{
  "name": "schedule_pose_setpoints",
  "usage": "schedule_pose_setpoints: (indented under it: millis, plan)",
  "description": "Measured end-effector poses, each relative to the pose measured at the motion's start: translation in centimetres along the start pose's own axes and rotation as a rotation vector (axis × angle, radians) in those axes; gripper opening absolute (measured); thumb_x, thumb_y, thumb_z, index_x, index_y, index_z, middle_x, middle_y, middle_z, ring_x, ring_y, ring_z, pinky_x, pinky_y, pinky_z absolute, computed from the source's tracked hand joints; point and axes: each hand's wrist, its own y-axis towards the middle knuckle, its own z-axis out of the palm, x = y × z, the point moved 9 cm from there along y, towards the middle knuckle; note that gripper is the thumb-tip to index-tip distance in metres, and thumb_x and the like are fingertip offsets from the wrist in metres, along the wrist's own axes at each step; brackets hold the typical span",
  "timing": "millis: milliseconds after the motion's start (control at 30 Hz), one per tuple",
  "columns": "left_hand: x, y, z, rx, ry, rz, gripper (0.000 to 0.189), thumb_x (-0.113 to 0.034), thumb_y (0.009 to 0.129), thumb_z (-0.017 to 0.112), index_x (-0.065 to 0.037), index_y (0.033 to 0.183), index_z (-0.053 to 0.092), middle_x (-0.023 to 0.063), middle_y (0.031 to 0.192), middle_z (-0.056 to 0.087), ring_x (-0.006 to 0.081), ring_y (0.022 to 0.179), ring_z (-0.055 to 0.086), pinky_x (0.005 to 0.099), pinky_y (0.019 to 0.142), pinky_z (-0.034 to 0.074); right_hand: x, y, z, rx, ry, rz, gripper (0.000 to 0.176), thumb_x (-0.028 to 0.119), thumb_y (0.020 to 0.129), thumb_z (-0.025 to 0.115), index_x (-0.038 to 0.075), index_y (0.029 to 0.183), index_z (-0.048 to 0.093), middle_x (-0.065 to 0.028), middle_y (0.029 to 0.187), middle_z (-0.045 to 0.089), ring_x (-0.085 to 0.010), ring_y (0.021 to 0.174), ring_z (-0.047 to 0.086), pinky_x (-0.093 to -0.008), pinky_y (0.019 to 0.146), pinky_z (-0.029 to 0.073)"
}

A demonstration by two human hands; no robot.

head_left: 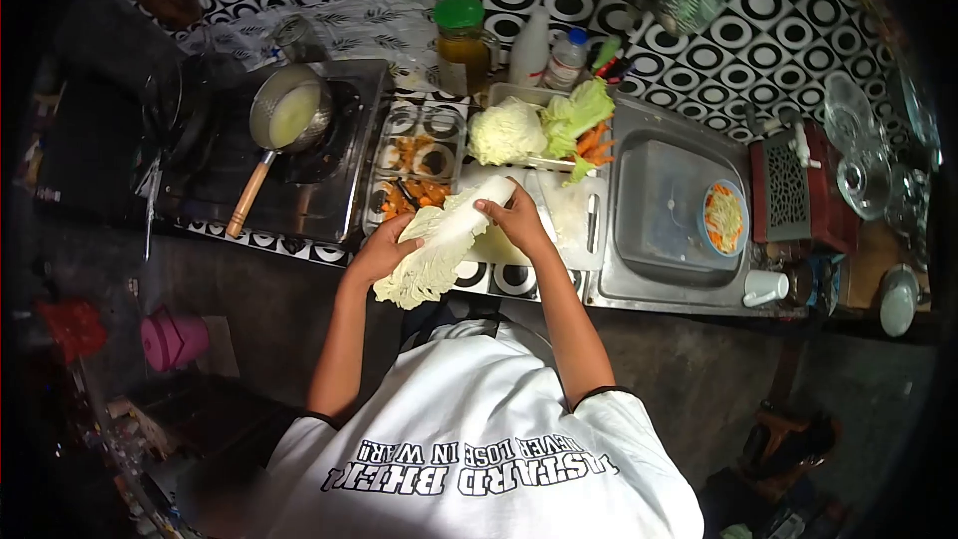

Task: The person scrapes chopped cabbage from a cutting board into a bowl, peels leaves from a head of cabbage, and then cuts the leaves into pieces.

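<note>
A large pale napa cabbage leaf point(439, 245) is stretched between my hands, in front of the counter edge. My left hand point(387, 248) grips its frilly, yellowish side. My right hand point(514, 218) pinches the thick white stem end. Behind the leaf lies a white cutting board point(569, 210), partly covered by the leaf and my right hand. Just beyond, a tray holds a cabbage head point(507, 132), green lettuce-like leaves point(579, 118) and carrots point(596, 145). Left of the board, a clear divided container point(449, 130) has orange pieces in it.
A saucepan point(289, 120) with a wooden handle rests on the stove point(344, 155) at left. To the right is a steel sink point(624, 284) with a bowl of shredded vegetables point(723, 218). A green-lidded jug point(461, 35) and bottles point(567, 58) line the wall. A white mug point(764, 287) lies by the sink.
</note>
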Motion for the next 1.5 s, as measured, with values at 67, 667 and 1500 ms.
schedule_pose_setpoints:
  millis: [67, 667, 1500]
  plan:
    - [0.5, -0.6, -2.2, -0.087, 0.037, 0.04, 0.043, 0.0, 0.088, 0.061, 0.004, 0.13, 0.051, 0.007, 0.117, 0.061, 0.0113, 0.104, 0.057, 0.0259, 0.091, 0.045, -0.1, 1.3, 2.0, 0.043, 0.012, -0.018, 0.045, 0.02, 0.084, 0.076, 0.0, 0.119, 0.055, -0.0032, 0.092, 0.065, -0.0089, 0.075, 0.058, -0.0244, 0.064, 0.048]
    - [-9.9, -4.4, -14.3, -0.278, 0.463, 0.153, 0.022, -0.001, 0.086, 0.061, 0.002, 0.107, 0.054, 0.0177, 0.093, 0.062, 0.0269, 0.085, 0.058, 0.0323, 0.08, 0.046, 1.5, 10.6, 8.1, -0.091, -0.719, -0.267, 0.01, 0.005, 0.088, 0.057, 0.0, 0.095, 0.062, -0.0162, 0.089, 0.068, -0.0261, 0.078, 0.066, -0.0329, 0.068, 0.049]
    - [-13.0, 0.6, -19.4, -0.153, 0.17, 0.331, 0.018, -0.002, 0.091, 0.058, 0.004, 0.106, 0.052, 0.0056, 0.094, 0.056, 0.0098, 0.088, 0.05, 0.0229, 0.081, 0.042, 4.2, 11.8, 9.6, -0.109, -0.928, -0.195, 0.03, 0.02, 0.082, 0.064, 0.002, 0.107, 0.064, -0.0214, 0.088, 0.066, -0.0387, 0.083, 0.064, -0.0419, 0.073, 0.05]
